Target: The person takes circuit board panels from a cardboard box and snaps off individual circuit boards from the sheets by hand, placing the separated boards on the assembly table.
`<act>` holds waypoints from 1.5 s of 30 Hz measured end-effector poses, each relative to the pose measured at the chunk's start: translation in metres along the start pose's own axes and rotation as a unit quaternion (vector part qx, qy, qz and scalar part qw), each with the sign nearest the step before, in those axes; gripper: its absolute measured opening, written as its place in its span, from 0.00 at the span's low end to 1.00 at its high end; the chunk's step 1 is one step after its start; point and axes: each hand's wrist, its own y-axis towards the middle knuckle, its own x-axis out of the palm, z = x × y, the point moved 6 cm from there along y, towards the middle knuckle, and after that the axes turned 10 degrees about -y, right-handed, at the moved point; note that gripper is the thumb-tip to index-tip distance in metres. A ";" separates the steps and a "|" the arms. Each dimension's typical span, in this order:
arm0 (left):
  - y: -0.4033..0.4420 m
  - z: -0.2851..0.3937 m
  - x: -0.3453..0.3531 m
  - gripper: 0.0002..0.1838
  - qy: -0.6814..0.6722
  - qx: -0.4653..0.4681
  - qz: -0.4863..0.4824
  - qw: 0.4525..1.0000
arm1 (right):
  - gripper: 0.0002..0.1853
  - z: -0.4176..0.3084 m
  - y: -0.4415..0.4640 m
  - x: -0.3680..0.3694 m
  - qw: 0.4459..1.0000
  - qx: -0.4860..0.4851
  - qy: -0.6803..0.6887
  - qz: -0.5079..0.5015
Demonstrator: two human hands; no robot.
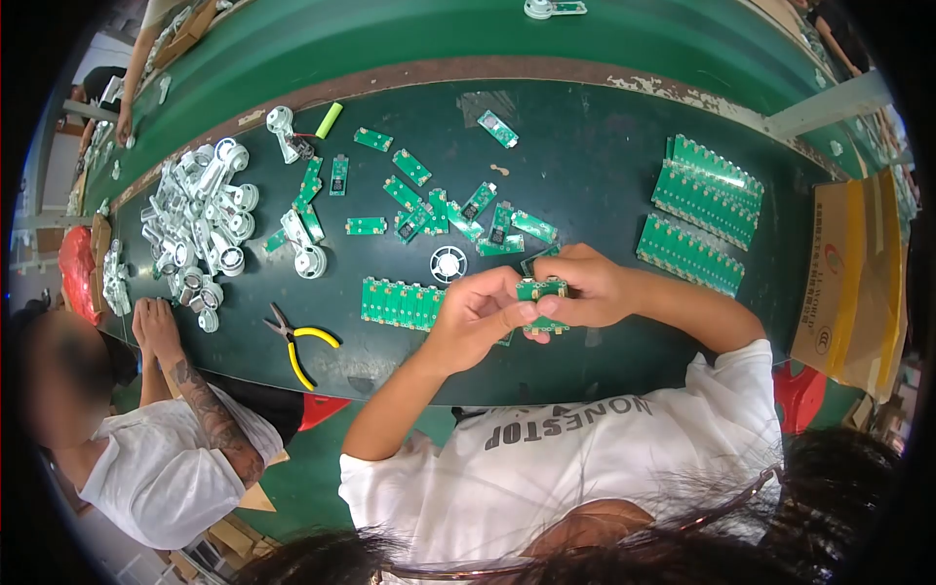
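Observation:
Both hands are together over the near side of the dark green table. My left hand (pixel 478 317) pinches a small green circuit board (pixel 542 290) from the left. From the right, my right hand (pixel 592 285) grips the same piece, its thumb near my left thumb. Part of the board is hidden behind my fingers. A joined panel of green boards (pixel 400 303) lies beside my left hand, partly covered by it. Just beyond my hands are a white round slotted part (pixel 448 263) and several loose single boards (pixel 502 222).
Cutters with yellow handles (pixel 298 339) lie to the left, near a heap of white plastic housings (pixel 200 214). A green cylindrical cell (pixel 330 120) is farther back. Board panels (pixel 707 190) and a cardboard box (pixel 848 283) stand right. A co-worker (pixel 166 429) sits at left.

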 end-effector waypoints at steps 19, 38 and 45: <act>-0.002 0.032 0.006 0.07 0.482 0.242 0.111 0.835 | 0.09 -0.018 0.008 -0.023 0.941 0.048 -0.334 0.003; -0.006 0.029 0.010 0.06 0.520 0.274 0.179 0.789 | 0.10 -0.021 0.004 -0.016 0.929 0.152 -0.323 0.098; -0.008 0.027 0.009 0.06 0.513 0.259 0.206 0.792 | 0.09 -0.020 0.004 -0.014 0.927 0.151 -0.325 0.109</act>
